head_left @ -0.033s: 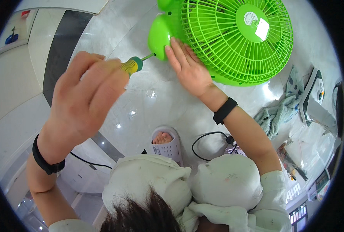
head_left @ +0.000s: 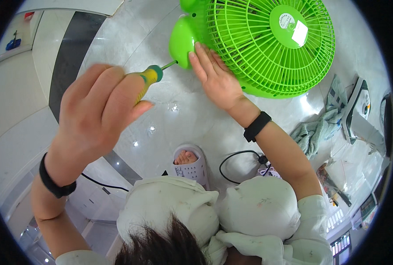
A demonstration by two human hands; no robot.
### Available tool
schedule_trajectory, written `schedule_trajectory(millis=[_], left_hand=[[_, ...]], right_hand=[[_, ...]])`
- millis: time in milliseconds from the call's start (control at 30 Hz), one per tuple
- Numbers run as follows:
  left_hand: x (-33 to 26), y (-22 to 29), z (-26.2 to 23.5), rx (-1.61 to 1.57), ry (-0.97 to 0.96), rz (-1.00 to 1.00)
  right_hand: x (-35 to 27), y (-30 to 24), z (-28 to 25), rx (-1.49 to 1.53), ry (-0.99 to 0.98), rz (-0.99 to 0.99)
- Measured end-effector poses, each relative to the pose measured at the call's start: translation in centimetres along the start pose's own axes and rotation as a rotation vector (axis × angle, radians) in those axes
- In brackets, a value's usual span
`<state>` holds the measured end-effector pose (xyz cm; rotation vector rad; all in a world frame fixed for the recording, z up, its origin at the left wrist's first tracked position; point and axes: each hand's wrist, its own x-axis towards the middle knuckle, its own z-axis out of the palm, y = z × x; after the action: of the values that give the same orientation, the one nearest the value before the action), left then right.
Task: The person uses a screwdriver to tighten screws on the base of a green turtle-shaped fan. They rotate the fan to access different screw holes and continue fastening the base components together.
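Note:
A bright green fan (head_left: 245, 90) with a round slatted grille (head_left: 267, 62) lies on the floor at the top of the view. My left hand (head_left: 97, 104) is closed around the green-and-yellow handle of a screwdriver (head_left: 150, 77). The shaft's tip meets a dark hole near the lower end of a rounded green lobe (head_left: 183, 39) at the fan's left side. Against that lobe and the casing beside it rests my right hand (head_left: 218, 84), its fingers stretched out and holding no tool. The screw, if any, cannot be made out.
A grey cloth (head_left: 313, 134) lies on the tiled floor at right, beside a white-and-dark appliance (head_left: 360, 110). A black cable (head_left: 231, 157) curls near my slippered foot (head_left: 187, 163). A clear plastic bag (head_left: 340, 176) sits further right. White cabinetry (head_left: 15, 97) stands at left.
My left hand has rolled on the screwdriver handle, and its thumb now shows below the handle. The screwdriver tip, the fan and my right hand stay where they were.

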<state>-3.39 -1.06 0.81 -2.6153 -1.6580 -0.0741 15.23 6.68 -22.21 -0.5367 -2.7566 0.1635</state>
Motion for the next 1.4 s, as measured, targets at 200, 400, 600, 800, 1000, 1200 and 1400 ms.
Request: schedule_trajectory(millis=[200,400,600,800,1000,1200,1400], left_hand=[[-1.2,1.5,-1.0,-0.006,-0.135,-0.282],[-2.1,-0.8,0.3,-0.106,-0.056,0.040],[-1.3,1.3,-1.4,-0.046,-0.225,-0.350],[-0.5,-0.2,-0.6,-0.098,-0.128,0.115],[-2.0,1.8,-1.1,0.004,-0.261,-0.433],[-0.6,0.4,-0.3,0.008,-0.053,0.163],[-2.7,2.2,-0.7,-0.035,-0.239,-0.303]], right_hand=[[0.1,0.0,0.1,0.006,0.005,0.009],[0.0,0.1,-0.2,0.009,0.020,-0.004],[0.2,0.0,-0.4,-0.019,-0.014,-0.003],[0.0,0.2,-0.6,-0.019,0.008,-0.009],[0.1,0.1,-0.3,-0.007,0.023,-0.006],[0.0,0.1,-0.3,-0.019,0.020,-0.008],[0.0,0.2,-0.1,0.000,0.062,-0.011]])
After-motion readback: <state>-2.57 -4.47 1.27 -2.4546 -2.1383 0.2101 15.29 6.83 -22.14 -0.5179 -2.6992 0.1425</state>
